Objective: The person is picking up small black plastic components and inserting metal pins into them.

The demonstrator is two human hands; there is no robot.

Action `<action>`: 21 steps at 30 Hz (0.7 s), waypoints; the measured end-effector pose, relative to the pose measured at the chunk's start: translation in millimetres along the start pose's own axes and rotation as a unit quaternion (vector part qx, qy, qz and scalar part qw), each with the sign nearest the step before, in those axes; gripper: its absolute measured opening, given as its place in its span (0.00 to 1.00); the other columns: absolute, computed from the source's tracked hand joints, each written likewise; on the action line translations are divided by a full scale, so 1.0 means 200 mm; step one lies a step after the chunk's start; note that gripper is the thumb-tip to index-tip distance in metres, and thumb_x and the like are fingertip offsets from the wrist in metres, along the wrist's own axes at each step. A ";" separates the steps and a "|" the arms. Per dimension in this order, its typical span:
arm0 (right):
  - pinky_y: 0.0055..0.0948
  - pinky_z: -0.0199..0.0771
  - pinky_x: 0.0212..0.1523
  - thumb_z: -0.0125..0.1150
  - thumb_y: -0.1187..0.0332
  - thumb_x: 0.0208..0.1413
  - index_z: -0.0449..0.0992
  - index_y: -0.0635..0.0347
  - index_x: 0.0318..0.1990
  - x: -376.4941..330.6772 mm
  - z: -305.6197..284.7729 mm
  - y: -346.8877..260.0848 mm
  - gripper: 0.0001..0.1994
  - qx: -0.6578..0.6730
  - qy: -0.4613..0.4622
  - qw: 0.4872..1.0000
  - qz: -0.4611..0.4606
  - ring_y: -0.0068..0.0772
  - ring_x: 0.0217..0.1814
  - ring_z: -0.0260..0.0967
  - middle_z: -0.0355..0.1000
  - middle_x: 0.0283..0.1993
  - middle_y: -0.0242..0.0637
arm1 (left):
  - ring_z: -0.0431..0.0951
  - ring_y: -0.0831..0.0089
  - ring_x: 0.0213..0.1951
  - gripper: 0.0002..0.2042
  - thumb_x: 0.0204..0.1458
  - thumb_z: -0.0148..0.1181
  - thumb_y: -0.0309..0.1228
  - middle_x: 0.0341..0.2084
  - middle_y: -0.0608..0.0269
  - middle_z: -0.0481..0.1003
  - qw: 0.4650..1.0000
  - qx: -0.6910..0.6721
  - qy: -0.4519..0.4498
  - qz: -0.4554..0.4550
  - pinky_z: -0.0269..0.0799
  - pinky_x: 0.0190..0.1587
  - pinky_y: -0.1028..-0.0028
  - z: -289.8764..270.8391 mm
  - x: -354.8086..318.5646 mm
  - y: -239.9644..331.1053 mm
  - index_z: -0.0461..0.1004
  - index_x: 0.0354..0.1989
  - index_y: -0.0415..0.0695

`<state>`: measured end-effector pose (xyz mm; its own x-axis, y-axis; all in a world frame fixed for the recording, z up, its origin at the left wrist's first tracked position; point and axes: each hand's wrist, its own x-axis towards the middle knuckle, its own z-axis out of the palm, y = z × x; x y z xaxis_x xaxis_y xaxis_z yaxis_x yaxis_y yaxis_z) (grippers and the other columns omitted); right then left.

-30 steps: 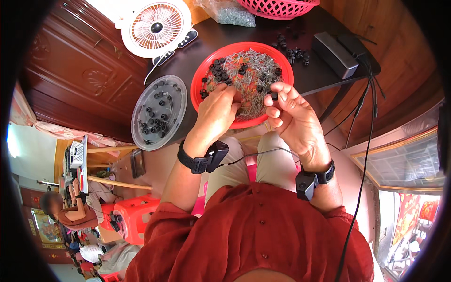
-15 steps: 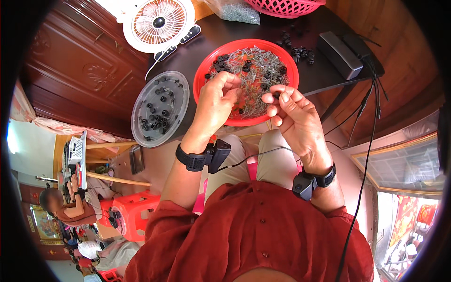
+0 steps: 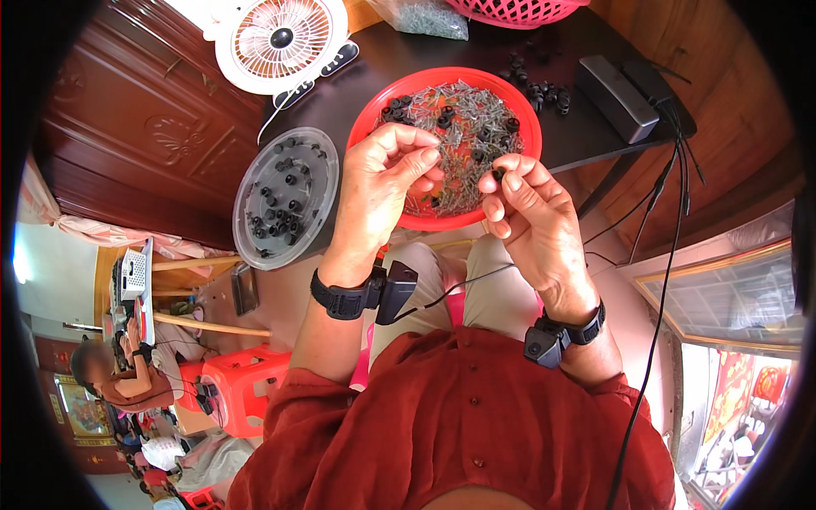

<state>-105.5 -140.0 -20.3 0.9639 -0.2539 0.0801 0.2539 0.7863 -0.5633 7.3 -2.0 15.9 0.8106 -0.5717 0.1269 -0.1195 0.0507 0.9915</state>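
Over the near part of a red round tray (image 3: pixel 534 140), my right hand (image 3: pixel 540 217) pinches a small black round part (image 3: pixel 499 173) between thumb and fingers. To its left, my left hand (image 3: pixel 374 183) has its thumb and forefinger pressed together; whatever is between their tips is too small to make out. Many thin silvery screws (image 3: pixel 463 110) lie in the tray under both hands, mixed with several black round parts (image 3: pixel 484 133). Left of my left hand is a clear plastic lid-like tray (image 3: pixel 242 204) holding several black pieces (image 3: pixel 291 180).
On the dark table (image 3: pixel 374 59) stand a white fan (image 3: pixel 280 38), a bag of small silvery pieces (image 3: pixel 433 21), a pink basket (image 3: pixel 518 10), loose black parts (image 3: pixel 548 95) and a dark box (image 3: pixel 616 100) with cables. Another person (image 3: pixel 127 374) sits far left near red stools (image 3: pixel 242 382).
My left hand has shifted slightly left, and its thumb and forefinger have come together. My right hand still holds the black part in almost the same place.
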 end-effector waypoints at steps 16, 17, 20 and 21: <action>0.17 0.57 0.22 0.52 0.69 0.57 0.69 0.64 0.43 -0.02 0.01 0.00 0.10 0.173 0.010 0.981 0.083 0.19 0.25 0.57 0.65 0.31 0.32 | 0.76 0.78 0.30 0.05 0.46 0.57 0.14 0.28 0.61 0.72 0.981 0.092 -0.039 0.165 0.73 0.33 0.80 0.20 -0.13 0.05 0.72 0.31 0.35; 0.17 0.57 0.22 0.52 0.69 0.57 0.69 0.64 0.43 -0.02 0.01 0.01 0.10 0.187 0.005 0.978 0.092 0.19 0.25 0.57 0.65 0.31 0.32 | 0.76 0.79 0.29 0.06 0.45 0.56 0.14 0.28 0.61 0.72 0.983 0.090 -0.033 0.155 0.73 0.32 0.81 0.19 -0.13 0.05 0.71 0.32 0.35; 0.17 0.58 0.22 0.52 0.69 0.57 0.70 0.64 0.44 -0.04 0.03 0.01 0.10 0.187 0.009 0.978 0.089 0.19 0.25 0.57 0.66 0.31 0.31 | 0.73 0.81 0.32 0.11 0.48 0.55 0.15 0.30 0.62 0.71 0.992 0.074 -0.050 0.085 0.69 0.33 0.83 0.21 -0.16 0.10 0.67 0.40 0.37; 0.17 0.58 0.22 0.52 0.69 0.57 0.70 0.64 0.44 -0.04 0.03 0.01 0.10 0.187 0.009 0.978 0.088 0.19 0.25 0.57 0.66 0.31 0.31 | 0.73 0.81 0.32 0.11 0.48 0.55 0.15 0.30 0.62 0.71 0.992 0.074 -0.050 0.085 0.69 0.33 0.83 0.21 -0.16 0.09 0.67 0.40 0.37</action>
<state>-112.0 -132.8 -18.1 0.9947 -0.1025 -0.0080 0.0980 0.9692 -0.2258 -45.6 -17.1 29.3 0.7108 -0.6445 0.2817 -0.3385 0.0376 0.9402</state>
